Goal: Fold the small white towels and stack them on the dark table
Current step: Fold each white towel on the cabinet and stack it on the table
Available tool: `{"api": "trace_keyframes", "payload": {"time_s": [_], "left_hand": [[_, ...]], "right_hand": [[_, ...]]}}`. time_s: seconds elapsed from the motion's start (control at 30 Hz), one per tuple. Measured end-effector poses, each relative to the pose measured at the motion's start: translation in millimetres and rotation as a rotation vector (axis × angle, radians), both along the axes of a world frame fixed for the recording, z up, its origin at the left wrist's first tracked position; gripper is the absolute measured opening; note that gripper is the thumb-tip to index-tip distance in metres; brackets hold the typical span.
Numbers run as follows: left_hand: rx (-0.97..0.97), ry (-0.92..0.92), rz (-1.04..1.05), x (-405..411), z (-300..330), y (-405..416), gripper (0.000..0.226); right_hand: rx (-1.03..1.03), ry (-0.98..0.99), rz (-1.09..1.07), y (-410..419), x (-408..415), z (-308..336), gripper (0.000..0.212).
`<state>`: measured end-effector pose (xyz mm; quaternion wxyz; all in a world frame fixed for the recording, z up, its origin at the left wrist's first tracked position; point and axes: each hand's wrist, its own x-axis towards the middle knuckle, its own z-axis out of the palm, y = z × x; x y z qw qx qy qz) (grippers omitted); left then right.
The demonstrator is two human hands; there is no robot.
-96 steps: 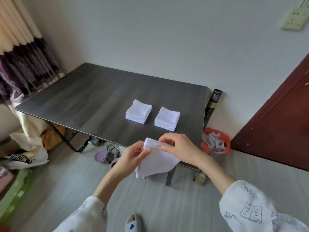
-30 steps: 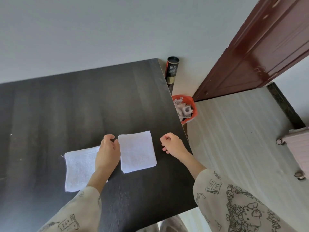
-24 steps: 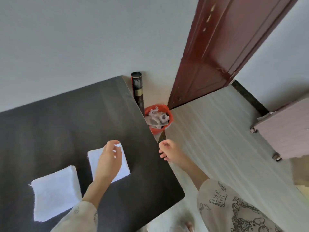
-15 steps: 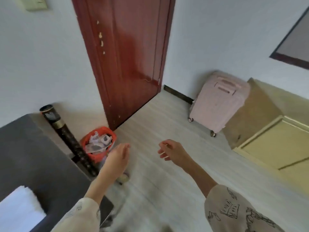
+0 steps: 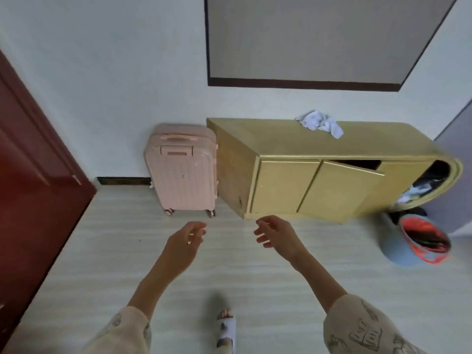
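With left hand (image 5: 184,242) and right hand (image 5: 274,235) both loose and empty, one crumpled towel (image 5: 319,124) (atop the yellow cabinet (image 5: 316,175)) should be lifted by a corner.

The person has turned away from the worktop. The dark worktop and the 2 stacks of folded towels have gone out of sight, and so has the red bin. Now the view shows a pink suitcase (image 5: 182,169), a yellow cabinet (image 5: 306,172) and a crumpled white cloth (image 5: 319,125) on top of it. The left hand (image 5: 182,245) no longer rests on a towel. The right hand (image 5: 277,236) has opened up. Both hands now hang in the air over the floor (image 5: 102,251), with loose fingers, holding nothing.
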<state>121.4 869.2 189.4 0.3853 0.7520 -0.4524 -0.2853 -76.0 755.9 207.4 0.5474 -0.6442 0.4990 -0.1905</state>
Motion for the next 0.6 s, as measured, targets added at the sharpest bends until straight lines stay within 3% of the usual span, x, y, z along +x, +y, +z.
{"api": "trace_keyframes", "payload": {"time_s": [0.37,0.6], "left_hand": [[0.019,0.033,-0.176,1,-20,-325,0.023],[0.149,0.037,-0.383,-24,-33,-479,0.024]], "right_hand": [[0.023,0.028,-0.222,-275,-15,-8,0.022],[0.076,0.051,-0.336,-419,-44,-17,0.02]]}}
